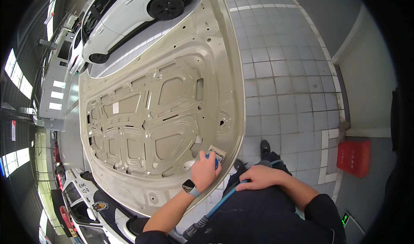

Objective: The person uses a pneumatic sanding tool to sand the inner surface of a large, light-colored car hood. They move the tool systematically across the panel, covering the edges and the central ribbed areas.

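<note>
A blue-topped tool point(216, 161), perhaps a sander, mostly hidden by fingers, rests on the beige panel's point(207, 132) near edge; the left hand point(204, 173) curls over it; the right hand point(260, 176) closes round a blue hose point(221, 202); a white car point(125, 19) stands beyond.

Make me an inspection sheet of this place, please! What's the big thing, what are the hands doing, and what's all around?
Surface: a large beige car panel, with holes and pressed hollows.
Job's things: a blue-topped tool at the panel's near edge.
Clutter: a red box by the grey wall.
Hands: left hand grips the tool; right hand holds the blue hose.
Cables: blue hose with a dark fitting; whether it joins the tool is unclear.
Surroundings: grey tiled floor; a white car upper left; another white vehicle lower left.
</note>
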`<state>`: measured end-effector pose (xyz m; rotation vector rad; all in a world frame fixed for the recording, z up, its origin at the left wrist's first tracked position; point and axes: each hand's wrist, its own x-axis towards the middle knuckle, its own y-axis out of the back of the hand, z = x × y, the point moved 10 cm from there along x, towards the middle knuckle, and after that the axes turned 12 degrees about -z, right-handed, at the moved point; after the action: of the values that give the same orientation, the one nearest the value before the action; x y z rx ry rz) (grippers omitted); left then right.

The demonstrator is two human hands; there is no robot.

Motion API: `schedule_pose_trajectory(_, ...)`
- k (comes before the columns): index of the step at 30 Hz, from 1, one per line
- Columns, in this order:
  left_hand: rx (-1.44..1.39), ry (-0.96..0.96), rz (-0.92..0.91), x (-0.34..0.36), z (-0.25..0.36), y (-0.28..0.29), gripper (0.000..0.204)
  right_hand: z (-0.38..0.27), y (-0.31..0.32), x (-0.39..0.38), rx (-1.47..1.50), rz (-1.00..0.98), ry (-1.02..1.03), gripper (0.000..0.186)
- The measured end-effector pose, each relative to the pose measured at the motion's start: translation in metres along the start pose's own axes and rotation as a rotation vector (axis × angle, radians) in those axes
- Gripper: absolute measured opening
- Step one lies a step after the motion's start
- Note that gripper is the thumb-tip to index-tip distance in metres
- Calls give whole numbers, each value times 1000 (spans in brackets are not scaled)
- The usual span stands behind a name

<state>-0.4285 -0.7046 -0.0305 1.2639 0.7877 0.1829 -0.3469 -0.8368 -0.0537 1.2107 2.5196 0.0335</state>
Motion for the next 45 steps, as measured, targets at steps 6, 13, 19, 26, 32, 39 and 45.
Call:
schedule_pose_trajectory(6, -71, 14, 111, 52, 19, 25, 41, 9, 11, -10, 7, -99, 22, 59)
schedule_pose_trajectory(13, -99, 69, 84, 57, 0, 23, 42, 13, 14, -13, 23, -164, 73, 58)
schedule_pose_trajectory(19, -213, 157, -45, -15, -44, -15, 42, 15, 6, -1, 13, -198, 95, 57)
schedule_pose_trajectory(26, -540, -93, 3, 43, -76, -5, 40, 9, 0, 17, 20, -160, 53, 57)
schedule_pose_trajectory(32, -802, -92, -140, 97, -96, -9, 41, -3, 1, 25, 61, -56, -56, 57)
schedule_pose_trajectory(39, -626, -128, -224, 13, -117, -35, 41, -17, -15, 57, 153, -32, -80, 51)
schedule_pose_trajectory(45, -692, -205, -93, 40, -109, -30, 41, -22, -34, 77, 226, -20, -106, 50)
